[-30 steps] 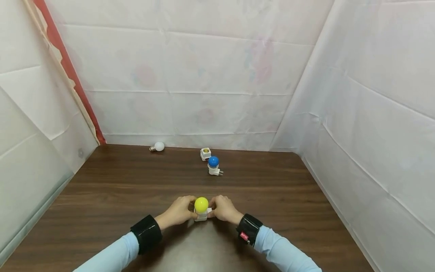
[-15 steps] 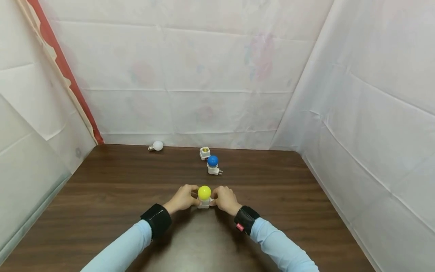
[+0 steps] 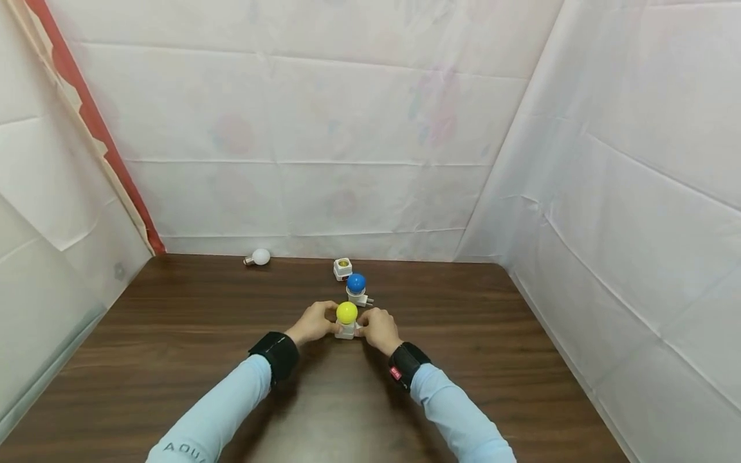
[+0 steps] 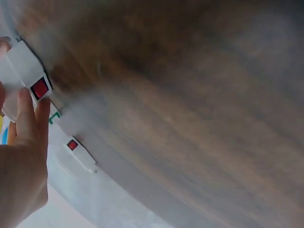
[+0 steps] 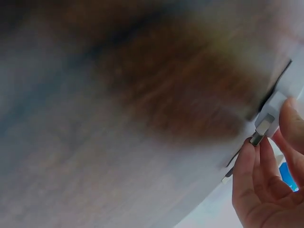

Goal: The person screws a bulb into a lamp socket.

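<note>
A yellow bulb [image 3: 347, 312] sits upright in a white plug-in lamp socket [image 3: 345, 332] on the brown table. My left hand [image 3: 314, 323] grips the socket from the left, its fingers beside a red switch [image 4: 40, 88] in the left wrist view. From the right, my right hand [image 3: 379, 329] pinches the same socket at its plug side; the right wrist view shows thumb and fingers around the metal prong [image 5: 257, 137]. Just behind stands a blue bulb [image 3: 356, 283] in a second white socket [image 3: 356, 298], its prongs pointing right.
Behind the blue bulb is a bulbless white socket [image 3: 343, 269]. A white bulb [image 3: 260, 257] lies on its side near the table's back edge at left. White sheeting [image 3: 370, 116] walls the back and both sides of the table [image 3: 202, 315].
Both hands have moved the yellow bulb and its socket away from me across the table, close to the blue one. The other bulbs and sockets stay put; the head view shifts slightly.
</note>
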`<action>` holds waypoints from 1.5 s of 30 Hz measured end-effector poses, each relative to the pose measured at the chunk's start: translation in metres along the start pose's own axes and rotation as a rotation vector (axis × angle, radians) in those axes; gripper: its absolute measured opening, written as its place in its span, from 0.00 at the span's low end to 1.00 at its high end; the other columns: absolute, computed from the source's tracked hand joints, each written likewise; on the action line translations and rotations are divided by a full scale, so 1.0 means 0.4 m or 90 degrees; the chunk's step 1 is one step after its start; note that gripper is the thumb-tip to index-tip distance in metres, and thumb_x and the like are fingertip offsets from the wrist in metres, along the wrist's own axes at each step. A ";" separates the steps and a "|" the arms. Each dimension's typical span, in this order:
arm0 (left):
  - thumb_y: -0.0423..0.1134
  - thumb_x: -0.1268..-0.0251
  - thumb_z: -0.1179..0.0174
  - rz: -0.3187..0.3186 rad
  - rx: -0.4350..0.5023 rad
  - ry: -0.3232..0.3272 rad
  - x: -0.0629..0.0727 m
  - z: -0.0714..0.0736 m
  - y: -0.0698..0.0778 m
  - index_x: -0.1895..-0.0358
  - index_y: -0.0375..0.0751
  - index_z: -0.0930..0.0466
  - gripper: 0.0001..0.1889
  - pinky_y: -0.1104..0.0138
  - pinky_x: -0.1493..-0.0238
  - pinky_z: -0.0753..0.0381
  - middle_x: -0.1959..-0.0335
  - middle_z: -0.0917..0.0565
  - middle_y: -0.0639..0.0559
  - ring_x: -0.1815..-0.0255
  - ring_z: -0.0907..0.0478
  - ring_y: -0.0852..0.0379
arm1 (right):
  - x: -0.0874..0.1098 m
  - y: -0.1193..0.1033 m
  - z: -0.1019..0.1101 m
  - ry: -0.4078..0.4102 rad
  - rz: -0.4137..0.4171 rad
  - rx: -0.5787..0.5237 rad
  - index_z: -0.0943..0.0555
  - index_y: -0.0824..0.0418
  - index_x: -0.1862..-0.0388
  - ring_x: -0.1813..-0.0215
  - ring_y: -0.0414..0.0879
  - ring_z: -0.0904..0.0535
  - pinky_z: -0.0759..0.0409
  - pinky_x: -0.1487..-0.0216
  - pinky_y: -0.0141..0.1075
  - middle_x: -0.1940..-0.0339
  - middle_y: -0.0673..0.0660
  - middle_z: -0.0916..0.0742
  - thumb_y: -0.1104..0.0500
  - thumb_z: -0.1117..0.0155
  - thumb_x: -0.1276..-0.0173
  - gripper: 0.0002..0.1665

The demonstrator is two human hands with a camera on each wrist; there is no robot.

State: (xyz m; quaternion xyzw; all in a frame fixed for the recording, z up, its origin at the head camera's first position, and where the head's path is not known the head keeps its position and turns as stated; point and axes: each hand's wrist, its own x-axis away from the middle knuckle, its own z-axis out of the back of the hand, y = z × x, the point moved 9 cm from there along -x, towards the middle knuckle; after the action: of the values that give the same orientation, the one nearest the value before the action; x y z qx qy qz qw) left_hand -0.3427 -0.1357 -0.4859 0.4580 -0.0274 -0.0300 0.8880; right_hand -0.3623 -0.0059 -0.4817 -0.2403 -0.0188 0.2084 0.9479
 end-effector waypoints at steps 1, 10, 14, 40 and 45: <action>0.31 0.55 0.31 0.002 0.001 0.000 -0.006 0.001 0.001 0.51 0.32 0.24 0.23 0.52 0.48 0.27 0.52 0.20 0.41 0.52 0.24 0.47 | -0.004 0.001 0.002 0.005 -0.003 0.001 0.14 0.58 0.67 0.61 0.49 0.18 0.20 0.65 0.41 0.66 0.52 0.13 0.54 0.28 0.50 0.12; 0.32 0.49 0.34 0.024 0.041 0.008 -0.021 -0.006 -0.020 0.47 0.32 0.26 0.23 0.53 0.49 0.24 0.49 0.21 0.41 0.49 0.24 0.46 | -0.004 0.006 0.007 0.031 -0.023 -0.026 0.14 0.61 0.65 0.64 0.49 0.19 0.22 0.70 0.38 0.65 0.55 0.13 0.56 0.28 0.49 0.12; 0.32 0.48 0.35 0.019 0.052 0.013 -0.029 -0.005 -0.018 0.46 0.32 0.27 0.24 0.54 0.49 0.24 0.48 0.22 0.40 0.47 0.25 0.44 | -0.015 0.012 0.013 0.032 -0.035 -0.018 0.14 0.60 0.64 0.64 0.49 0.19 0.23 0.71 0.38 0.65 0.55 0.13 0.55 0.29 0.48 0.13; 0.35 0.43 0.38 0.003 -0.116 0.119 -0.153 0.055 -0.010 0.39 0.30 0.34 0.28 0.50 0.42 0.31 0.44 0.26 0.35 0.44 0.29 0.40 | 0.235 -0.041 0.025 0.020 0.027 -0.047 0.20 0.63 0.52 0.50 0.52 0.23 0.25 0.50 0.47 0.54 0.58 0.18 0.56 0.34 0.42 0.19; 0.34 0.41 0.39 0.018 -0.151 0.137 -0.146 0.078 -0.024 0.41 0.31 0.30 0.24 0.51 0.44 0.29 0.46 0.24 0.37 0.46 0.27 0.43 | 0.265 -0.067 0.016 -0.002 0.056 -0.060 0.19 0.60 0.54 0.51 0.50 0.23 0.25 0.51 0.46 0.56 0.54 0.18 0.56 0.35 0.41 0.17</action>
State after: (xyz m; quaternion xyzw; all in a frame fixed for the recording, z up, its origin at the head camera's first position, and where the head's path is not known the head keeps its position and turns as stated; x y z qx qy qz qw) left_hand -0.4035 -0.1620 -0.4770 0.3501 0.0652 0.0287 0.9340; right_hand -0.2562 0.0182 -0.4704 -0.2848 -0.0200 0.2489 0.9255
